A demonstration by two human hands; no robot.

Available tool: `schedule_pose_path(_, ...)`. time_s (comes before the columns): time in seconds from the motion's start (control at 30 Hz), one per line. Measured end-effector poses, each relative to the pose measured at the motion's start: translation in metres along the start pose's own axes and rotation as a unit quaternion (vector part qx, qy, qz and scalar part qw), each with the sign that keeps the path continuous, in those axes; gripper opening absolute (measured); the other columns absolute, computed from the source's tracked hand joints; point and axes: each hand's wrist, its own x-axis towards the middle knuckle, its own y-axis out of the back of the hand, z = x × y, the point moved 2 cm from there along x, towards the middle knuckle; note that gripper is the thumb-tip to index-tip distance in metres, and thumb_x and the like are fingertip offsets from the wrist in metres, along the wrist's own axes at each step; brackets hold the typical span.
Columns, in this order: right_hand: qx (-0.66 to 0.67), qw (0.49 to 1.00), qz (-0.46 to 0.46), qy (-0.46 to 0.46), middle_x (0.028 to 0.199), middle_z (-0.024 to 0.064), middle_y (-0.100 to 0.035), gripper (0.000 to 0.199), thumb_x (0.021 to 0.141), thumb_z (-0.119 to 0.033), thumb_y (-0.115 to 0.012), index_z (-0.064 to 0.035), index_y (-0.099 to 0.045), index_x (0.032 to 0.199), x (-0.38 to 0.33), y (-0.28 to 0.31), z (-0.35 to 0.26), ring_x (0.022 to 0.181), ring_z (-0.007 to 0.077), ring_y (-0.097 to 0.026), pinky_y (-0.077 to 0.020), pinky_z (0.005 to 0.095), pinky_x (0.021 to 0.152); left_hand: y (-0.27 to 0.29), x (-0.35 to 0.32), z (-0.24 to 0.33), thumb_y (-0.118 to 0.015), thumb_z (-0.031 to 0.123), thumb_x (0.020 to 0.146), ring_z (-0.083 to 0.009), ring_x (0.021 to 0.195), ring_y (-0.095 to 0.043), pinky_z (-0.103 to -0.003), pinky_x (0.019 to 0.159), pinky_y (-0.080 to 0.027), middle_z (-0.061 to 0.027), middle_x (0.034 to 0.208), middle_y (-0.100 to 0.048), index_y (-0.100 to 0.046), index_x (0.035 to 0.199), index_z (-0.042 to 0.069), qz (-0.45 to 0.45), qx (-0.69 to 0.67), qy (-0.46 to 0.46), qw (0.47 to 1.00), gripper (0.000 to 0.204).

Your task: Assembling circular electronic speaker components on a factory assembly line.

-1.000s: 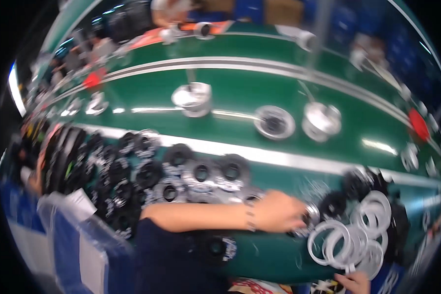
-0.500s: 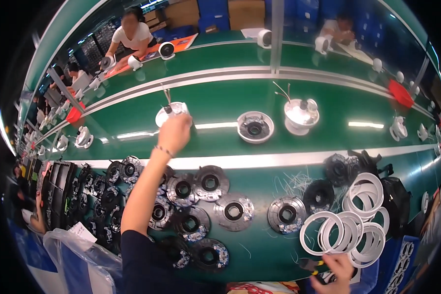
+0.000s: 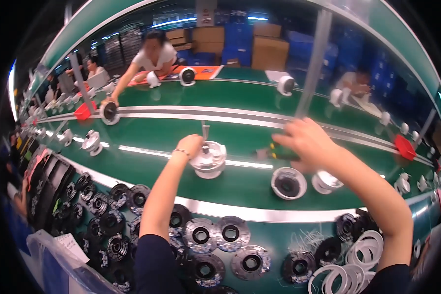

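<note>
My left hand [image 3: 192, 145] is closed on the left rim of a round white plastic housing [image 3: 209, 170], which stands upright on the green conveyor belt. Thin wires [image 3: 206, 131] stick up from its open top. To the right, my right hand [image 3: 304, 142] is raised over the belt, blurred by motion, around small pliers [image 3: 274, 153] with yellow and dark handles. Their jaws point left toward the housing. Below the right hand sit a white housing with a black ring-shaped insert [image 3: 288, 183] and another white housing [image 3: 327, 182], partly hidden by my forearm.
Black discs with circuit boards [image 3: 201, 235] cover the near bench. White rings [image 3: 365, 250] are piled at right, beside cut wire scraps [image 3: 308, 242]. Across a metal divider, a person [image 3: 154, 54] reaches toward a white camera-like unit [image 3: 110, 113]. Red trays [image 3: 85, 111] rest along the divider.
My right hand has risen from the near bench to above the belt with the pliers. The view has shifted. Across the divider, the person's arm now stretches to a white unit.
</note>
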Motion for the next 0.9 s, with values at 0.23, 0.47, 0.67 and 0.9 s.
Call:
schedule_pose_path(0.23, 0.042, 0.998, 0.002, -0.039, 0.085, 0.0087, -0.054, 0.049, 0.054, -0.023, -0.068, -0.0143, -0.060, 0.102, 0.107, -0.091, 0.020, 0.085, 0.0256, -0.054, -0.0406, 0.0359, 0.071, 0.004, 0.009, 0.017, -0.053, 0.010, 0.072, -0.0311, 0.080, -0.059, -0.040, 0.072, -0.048, -0.0143, 0.079, -0.061, -0.062, 0.074, 0.006, 0.018, 0.012, -0.046, 0.999, 0.011)
schedule_pose_path(0.47, 0.058, 0.994, -0.073, -0.057, 0.090, 0.0085, -0.056, 0.051, 0.054, -0.024, -0.071, -0.0155, -0.061, 0.104, 0.136, -0.125, 0.026, 0.093, 0.0241, -0.053, -0.0401, 0.0350, 0.077, 0.009, -0.002, 0.030, -0.054, 0.013, 0.077, -0.0335, 0.081, -0.059, -0.041, 0.073, -0.046, -0.0167, 0.084, -0.062, -0.062, 0.079, 0.004, 0.028, -0.111, -0.010, 0.993, 0.012)
schedule_pose_path(0.67, 0.021, 0.994, -0.101, -0.043, 0.093, 0.0074, -0.056, 0.056, 0.051, -0.022, -0.073, -0.0170, -0.062, 0.106, 0.143, -0.141, 0.025, 0.095, 0.0230, -0.052, -0.0391, 0.0348, 0.079, 0.008, 0.001, 0.035, -0.054, 0.013, 0.076, -0.0322, 0.084, -0.059, -0.039, 0.075, -0.047, -0.0155, 0.084, -0.063, -0.062, 0.081, 0.005, 0.024, -0.140, -0.008, 0.990, 0.012)
schedule_pose_path(0.9, 0.012, 0.994, -0.105, -0.003, 0.091, 0.0067, -0.056, 0.059, 0.049, -0.023, -0.074, -0.0170, -0.062, 0.106, 0.139, -0.145, 0.023, 0.094, 0.0235, -0.052, -0.0388, 0.0344, 0.079, 0.003, 0.005, 0.034, -0.058, 0.013, 0.075, -0.0317, 0.074, -0.059, -0.040, 0.068, -0.047, -0.0143, 0.075, -0.062, -0.061, 0.078, 0.004, 0.047, -0.122, -0.048, 0.990, 0.010)
